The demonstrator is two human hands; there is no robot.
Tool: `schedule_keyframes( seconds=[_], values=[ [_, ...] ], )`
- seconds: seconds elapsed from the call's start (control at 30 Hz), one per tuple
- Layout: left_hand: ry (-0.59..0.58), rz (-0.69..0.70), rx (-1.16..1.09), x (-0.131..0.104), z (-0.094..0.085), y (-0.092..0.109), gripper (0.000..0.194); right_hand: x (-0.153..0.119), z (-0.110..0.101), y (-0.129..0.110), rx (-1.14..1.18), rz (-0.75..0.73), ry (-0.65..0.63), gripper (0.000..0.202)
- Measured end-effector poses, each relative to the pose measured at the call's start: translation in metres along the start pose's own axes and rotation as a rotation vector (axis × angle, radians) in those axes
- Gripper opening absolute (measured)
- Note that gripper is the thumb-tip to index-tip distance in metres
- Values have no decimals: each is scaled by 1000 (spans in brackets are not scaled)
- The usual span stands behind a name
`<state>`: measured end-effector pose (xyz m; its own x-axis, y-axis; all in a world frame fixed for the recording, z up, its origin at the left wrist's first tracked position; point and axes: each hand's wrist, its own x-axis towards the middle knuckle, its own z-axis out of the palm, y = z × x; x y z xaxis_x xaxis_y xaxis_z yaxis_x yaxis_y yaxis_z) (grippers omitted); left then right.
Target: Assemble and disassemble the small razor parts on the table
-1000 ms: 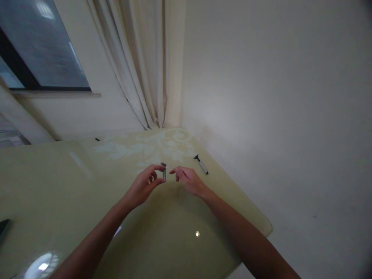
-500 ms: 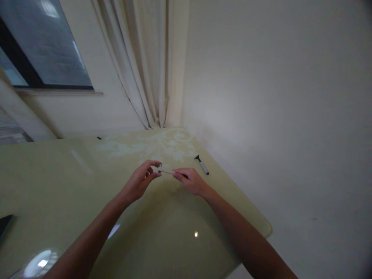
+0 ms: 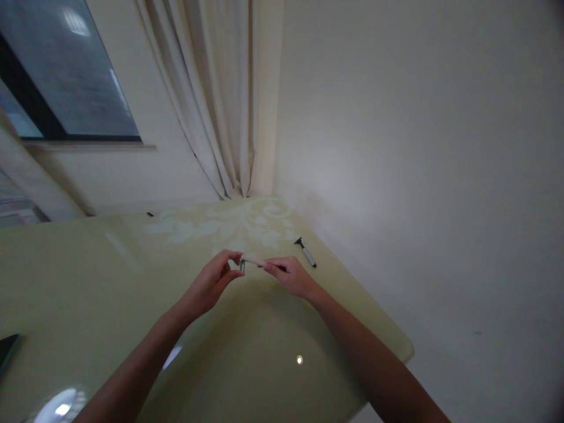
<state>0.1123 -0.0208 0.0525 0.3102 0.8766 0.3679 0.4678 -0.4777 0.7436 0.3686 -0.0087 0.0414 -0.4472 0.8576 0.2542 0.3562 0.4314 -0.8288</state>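
Between the thumb and fingertips of my left hand is a small thin rectangular piece, greenish with a dark edge, held upright. My right hand pinches a slim whitish stick that looks like a brush handle. The stick's far end reaches the top of the small piece by my left fingertips; whether it has bristles is too small to tell. Both hands are above the table. A razor with a black T-shaped head and grey handle lies just beyond my right hand.
The glossy pale green table has a rounded right corner beside the wall. A small black piece lies near its back edge. A dark object shows at far left. Curtains hang behind the table.
The stick's left end has moved from across the middle of the small piece to its top edge. My left fingers have shifted slightly around the piece. The razor has not moved.
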Motion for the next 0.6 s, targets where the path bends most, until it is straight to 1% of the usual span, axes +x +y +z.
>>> schedule_keyframes(
  seconds=[0.07,0.1,0.2,0.23,0.27,0.33,0.37,0.4,0.5,0.53,0.6],
  values=[
    [13,10,1,0,0,2,28,0,0,0,35,4,-72,51],
    [16,14,1,0,-1,2,28,0,1,0,47,8,-79,51],
    [-1,13,-1,1,-1,3,26,0,0,-1,24,-1,16,51],
    [-4,7,-2,1,-2,3,26,0,0,-1,18,-7,27,51],
    [-2,1,-5,1,-2,3,27,0,0,-1,21,-10,6,51],
    [10,-8,-8,0,-2,2,29,-1,-1,-1,44,2,-88,51],
    [13,-10,-8,0,-2,2,31,-1,-1,-1,52,14,-110,50],
    [13,-10,-8,0,-3,2,31,-1,-1,0,48,23,-100,50],
    [9,-6,-4,0,-3,1,29,-1,0,1,0,24,39,49],
    [15,-5,0,1,-3,1,29,-1,1,1,-7,16,62,48],
    [33,2,13,1,-2,1,30,-1,3,2,-8,-4,46,47]
  ],
)
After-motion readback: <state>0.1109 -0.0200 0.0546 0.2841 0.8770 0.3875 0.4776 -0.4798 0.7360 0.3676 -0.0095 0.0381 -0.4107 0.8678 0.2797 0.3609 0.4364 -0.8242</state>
